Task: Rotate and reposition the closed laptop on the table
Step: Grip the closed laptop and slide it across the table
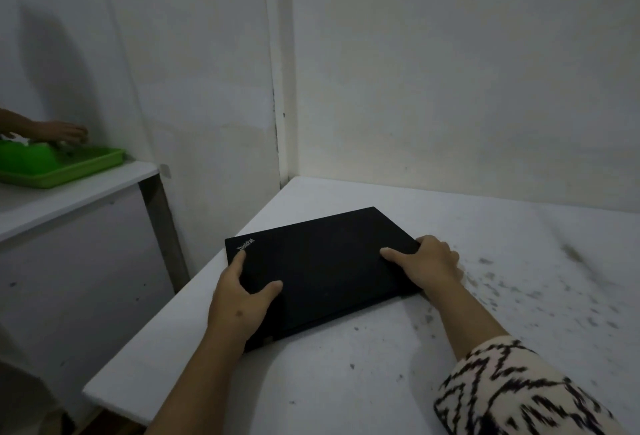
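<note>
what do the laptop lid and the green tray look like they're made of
Laptop: looks like matte black plastic or a soft-touch coating, since it shows no glare; the exact material is unclear. Green tray: probably moulded plastic, going by its uniform bright colour and raised rim.

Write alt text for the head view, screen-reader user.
A person's left hand and right hand grip opposite sides of a closed black laptop lying askew on a white, speckled table set in a room corner. At far left, another person's hand reaches into a green tray on a separate white table.
</note>
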A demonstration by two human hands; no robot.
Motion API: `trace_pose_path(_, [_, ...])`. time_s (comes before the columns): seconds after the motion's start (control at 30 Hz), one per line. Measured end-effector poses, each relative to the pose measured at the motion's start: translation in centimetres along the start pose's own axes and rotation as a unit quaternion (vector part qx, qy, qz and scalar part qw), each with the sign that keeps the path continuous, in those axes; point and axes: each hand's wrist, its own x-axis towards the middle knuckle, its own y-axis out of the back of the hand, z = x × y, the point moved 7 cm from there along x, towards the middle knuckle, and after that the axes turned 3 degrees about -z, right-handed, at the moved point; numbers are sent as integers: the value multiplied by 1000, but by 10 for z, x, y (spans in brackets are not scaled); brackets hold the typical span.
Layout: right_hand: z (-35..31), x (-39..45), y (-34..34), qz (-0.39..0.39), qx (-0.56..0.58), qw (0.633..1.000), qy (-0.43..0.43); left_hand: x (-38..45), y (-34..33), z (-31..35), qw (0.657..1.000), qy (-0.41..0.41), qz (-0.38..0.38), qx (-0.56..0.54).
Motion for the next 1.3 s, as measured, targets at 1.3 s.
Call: trace_pose_path(1.3, [210, 10, 178, 174, 4, 970, -171, -4, -251, 103, 973, -95, -204, -42])
